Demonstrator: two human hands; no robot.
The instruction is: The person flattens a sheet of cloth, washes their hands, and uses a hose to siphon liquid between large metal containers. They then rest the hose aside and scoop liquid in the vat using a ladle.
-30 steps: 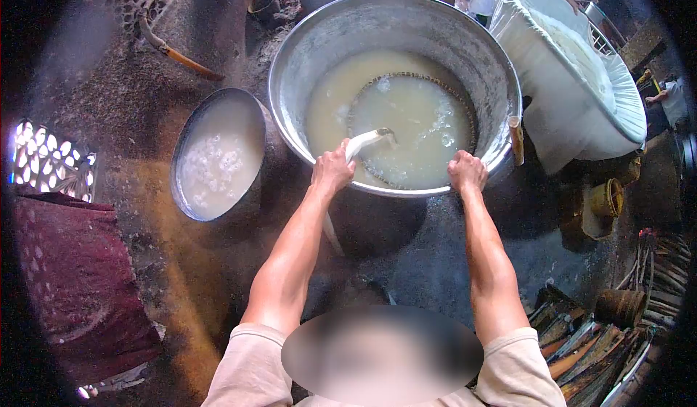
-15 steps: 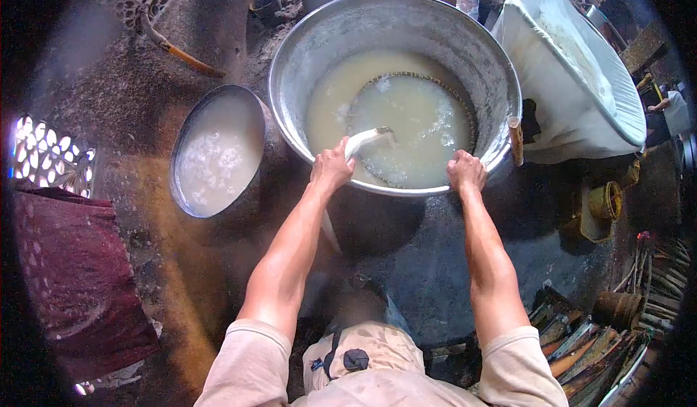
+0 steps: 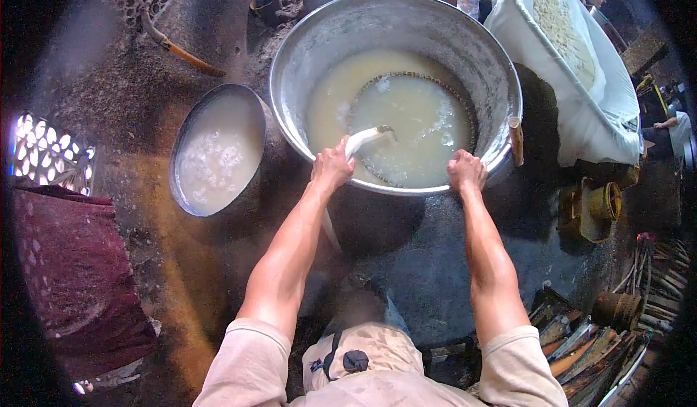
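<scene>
A wide metal vat stands before me, part filled with cloudy yellowish liquid. The round woven rim of a basket shows in that liquid, with white foam patches inside it. My left hand is closed around a white hose at the vat's near rim. The hose's end curves over the liquid, and a lower length hangs outside, below my wrist. My right hand is closed on the near right rim, close to a short wooden piece fixed at the vat's edge.
Left of the vat stands a smaller container of foamy whitish liquid. A white cloth holding pale crumbly curd hangs at upper right. Further right are a yellow bucket, a person's sleeve and firewood. Dark red cloth lies left.
The white cloth at upper right has swung and tilted, showing more of the curd and of the dark floor beside the vat. Both my hands and the hose stay in place.
</scene>
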